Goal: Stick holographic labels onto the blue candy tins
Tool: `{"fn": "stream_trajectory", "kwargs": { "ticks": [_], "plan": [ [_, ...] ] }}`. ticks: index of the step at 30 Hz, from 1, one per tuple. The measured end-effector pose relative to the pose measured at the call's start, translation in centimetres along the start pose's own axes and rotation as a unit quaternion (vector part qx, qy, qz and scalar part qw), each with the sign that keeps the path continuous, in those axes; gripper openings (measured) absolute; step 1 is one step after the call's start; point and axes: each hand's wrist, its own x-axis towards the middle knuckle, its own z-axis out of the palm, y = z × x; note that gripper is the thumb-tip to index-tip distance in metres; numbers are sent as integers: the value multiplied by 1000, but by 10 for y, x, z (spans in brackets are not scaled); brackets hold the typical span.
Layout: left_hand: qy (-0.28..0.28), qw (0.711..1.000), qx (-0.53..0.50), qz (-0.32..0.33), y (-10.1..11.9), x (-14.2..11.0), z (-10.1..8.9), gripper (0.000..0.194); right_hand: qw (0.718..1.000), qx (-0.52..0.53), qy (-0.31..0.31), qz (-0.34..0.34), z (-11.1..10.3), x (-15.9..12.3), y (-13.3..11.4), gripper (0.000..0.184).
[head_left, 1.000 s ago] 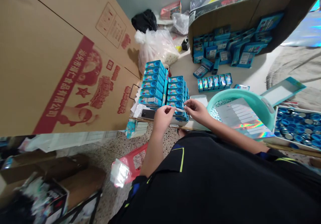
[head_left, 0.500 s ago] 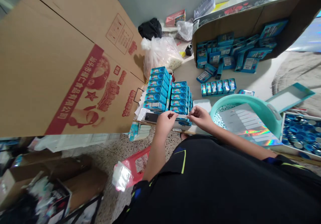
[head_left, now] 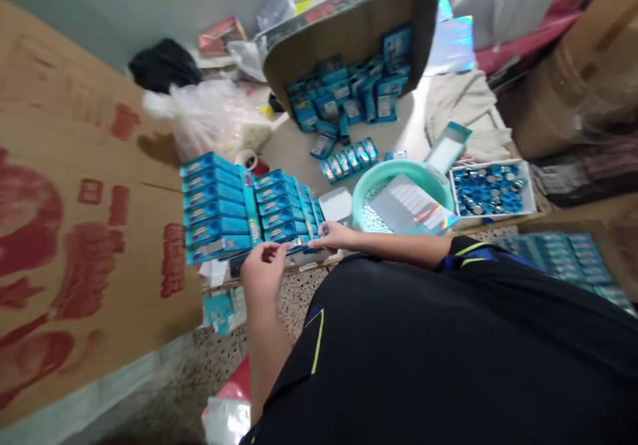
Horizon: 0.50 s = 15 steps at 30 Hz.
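Note:
My left hand (head_left: 262,269) is closed in a pinch at the near edge of the stacked blue boxes. Its fingertips grip one end of a small shiny strip (head_left: 298,241). Closed on the strip's other end is my right hand (head_left: 335,236), so the strip lies stretched between both hands, right by the lowest boxes. The blue boxes stand in two groups, a left stack (head_left: 216,209) and a right stack (head_left: 282,206), each box with a round hole in its end. A silvery sticker sheet (head_left: 399,206) with pale strips rests across a turquoise basin (head_left: 446,189) of small pale pellets.
A big carton (head_left: 100,212) rises on the left. Behind the table lie a plastic bag (head_left: 209,116) and an open carton (head_left: 309,43) with blue packs. To the right is a white tray (head_left: 529,199) of blue and silver round pieces. A row of small packs (head_left: 349,159) stands mid-table.
The camera view has swung to the right, bringing more cartons and blue packs on the right into sight. Both hands still hold the strip at the boxes' near edge.

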Motion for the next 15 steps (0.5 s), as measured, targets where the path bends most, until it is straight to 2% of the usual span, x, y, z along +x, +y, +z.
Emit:
{"fn": "stream_trajectory", "kwargs": {
  "ticks": [2,4,5,6,7,9,11,12,14,15],
  "plan": [
    [81,993,40,80,-1,-7,6,27,991,-124,53,-26,-28,-8,9,34],
    [178,967,60,171,-3,-19,16,22,971,-209,110,-32,-67,-24,19,18],
    [204,953,57,218,-4,-24,21,20,963,-229,143,-23,-89,-34,24,12],
    [203,941,45,266,-4,-30,27,17,950,-254,180,-12,-111,-45,30,7],
    [171,934,29,313,-4,-34,33,13,936,-275,221,5,-132,-57,35,10],
    [47,916,4,399,-2,-38,45,6,898,-321,296,49,-169,-81,46,22],
    [-78,889,4,452,3,-39,55,3,830,-419,346,123,-194,-100,57,27],
    [-120,876,10,467,6,-38,60,2,792,-471,353,163,-202,-108,63,27],
    [-151,861,9,486,11,-37,69,3,730,-552,333,227,-210,-118,73,25],
    [-155,857,2,491,14,-37,73,4,716,-571,318,244,-211,-121,77,24]
  ]
}}
